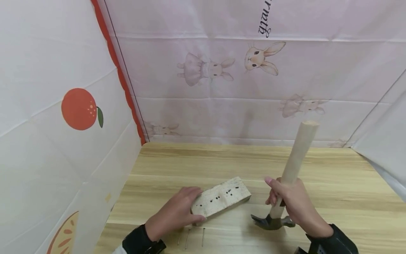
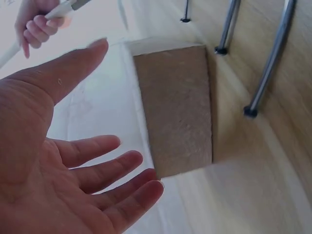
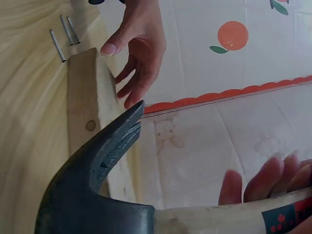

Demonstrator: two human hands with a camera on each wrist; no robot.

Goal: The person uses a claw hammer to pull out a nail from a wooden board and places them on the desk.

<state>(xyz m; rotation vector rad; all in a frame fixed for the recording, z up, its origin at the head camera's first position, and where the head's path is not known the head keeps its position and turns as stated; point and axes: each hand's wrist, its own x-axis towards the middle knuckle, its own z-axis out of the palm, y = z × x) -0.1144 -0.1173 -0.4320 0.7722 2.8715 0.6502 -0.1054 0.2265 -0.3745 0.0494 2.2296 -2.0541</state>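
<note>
A pale wooden block (image 1: 219, 201) with several dark holes along its top lies on the table. At its left end is my left hand (image 1: 177, 210), thumb and fingers spread around the corner; in the left wrist view the fingers look loose beside the end face (image 2: 175, 112). My right hand (image 1: 299, 203) grips a claw hammer (image 1: 296, 155) by the handle, close to the metal head (image 3: 92, 180). The hammer's handle points up and away, and its claw is turned toward the block. Three nails (image 1: 203, 237) lie in front of the block, heads toward it.
The wood-grain table (image 1: 177, 162) ends at a pink rabbit-print cloth (image 1: 215, 116) behind. On the left rises a white cloth wall (image 1: 47, 158) with fruit prints. Another pale cloth (image 1: 383, 141) hangs at the right edge.
</note>
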